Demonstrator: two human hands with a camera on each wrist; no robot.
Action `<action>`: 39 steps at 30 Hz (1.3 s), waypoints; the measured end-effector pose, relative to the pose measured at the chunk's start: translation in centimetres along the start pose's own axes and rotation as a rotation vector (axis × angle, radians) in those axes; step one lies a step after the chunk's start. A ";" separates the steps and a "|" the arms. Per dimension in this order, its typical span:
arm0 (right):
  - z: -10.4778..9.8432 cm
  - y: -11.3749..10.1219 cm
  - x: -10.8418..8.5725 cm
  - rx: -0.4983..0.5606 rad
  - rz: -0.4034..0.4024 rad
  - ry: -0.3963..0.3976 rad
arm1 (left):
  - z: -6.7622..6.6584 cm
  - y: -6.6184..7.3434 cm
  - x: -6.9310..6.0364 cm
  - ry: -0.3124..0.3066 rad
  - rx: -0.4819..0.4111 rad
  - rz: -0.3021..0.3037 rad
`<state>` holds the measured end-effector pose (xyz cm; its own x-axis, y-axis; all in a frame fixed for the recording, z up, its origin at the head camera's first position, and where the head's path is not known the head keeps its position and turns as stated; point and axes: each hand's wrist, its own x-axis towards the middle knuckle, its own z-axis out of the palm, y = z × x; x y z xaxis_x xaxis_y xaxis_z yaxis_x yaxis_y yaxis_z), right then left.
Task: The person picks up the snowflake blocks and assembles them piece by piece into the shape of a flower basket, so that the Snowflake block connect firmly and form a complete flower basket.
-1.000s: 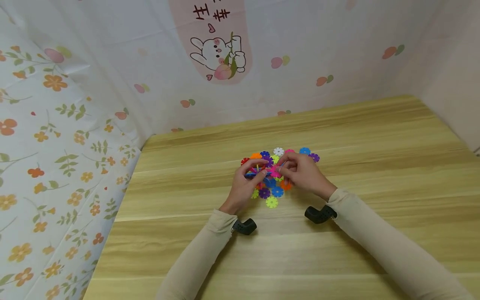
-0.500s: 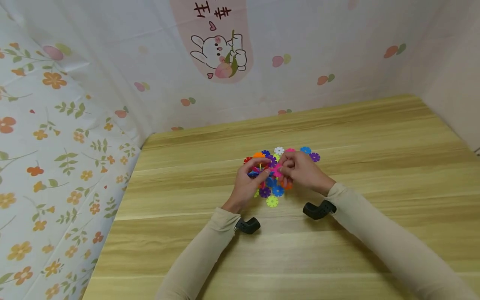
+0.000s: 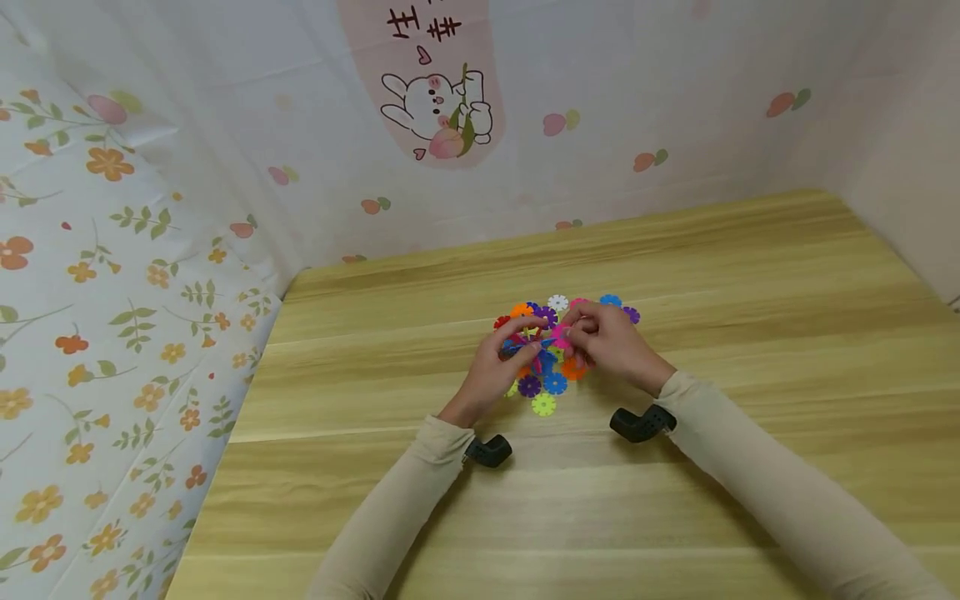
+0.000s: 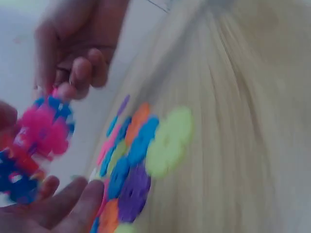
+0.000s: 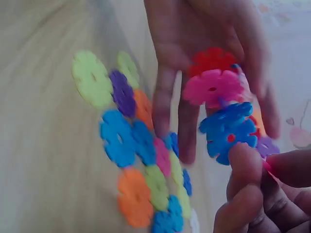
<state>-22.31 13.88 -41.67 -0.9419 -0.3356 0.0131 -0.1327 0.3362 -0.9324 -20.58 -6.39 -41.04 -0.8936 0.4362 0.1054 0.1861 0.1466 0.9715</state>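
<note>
Joined cluster of notched discs (image 5: 226, 116), held up above the counter (image 3: 375, 350). Left hand (image 3: 491, 362) at the cluster's left side, thumb and a finger gripping it; two other fingers stretch out straight behind. Right hand (image 3: 611, 342) at the cluster's right end, thumb and fingers pinching a pink disc (image 3: 561, 336), seen nearly edge-on by the right wrist. Key relation, my reading: cluster's long axis runs from left palm toward right fingertips, pink disc at its blue end; right hand nearer that end. Slotted or merely touching: cannot tell. Loose yellow-green disc (image 3: 543, 405) on the near side of the cluster; white disc (image 3: 557, 302) beyond it.
</note>
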 end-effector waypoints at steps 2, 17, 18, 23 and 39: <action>-0.5 0.0 0.1 -0.016 0.001 0.011 | -0.2 0.1 0.1 -0.034 0.018 0.014; -1.4 0.3 0.6 0.033 0.018 -0.126 | -0.8 -2.5 0.7 -0.086 -0.061 -0.030; -1.6 0.5 0.6 0.024 0.020 -0.123 | -0.8 -3.0 0.7 -0.081 -0.064 -0.025; -2.8 1.7 0.8 -0.164 0.012 -0.073 | -1.0 -3.8 0.7 -0.052 -0.090 -0.005; -1.1 2.4 1.2 -0.715 -0.079 -0.067 | -1.1 -4.1 0.7 -0.015 -0.138 -0.010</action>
<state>-24.14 15.30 -43.50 -0.9032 -0.4284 0.0267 -0.3906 0.7945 -0.4649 -22.43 -7.69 -44.69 -0.8887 0.4490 0.0929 0.1180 0.0283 0.9926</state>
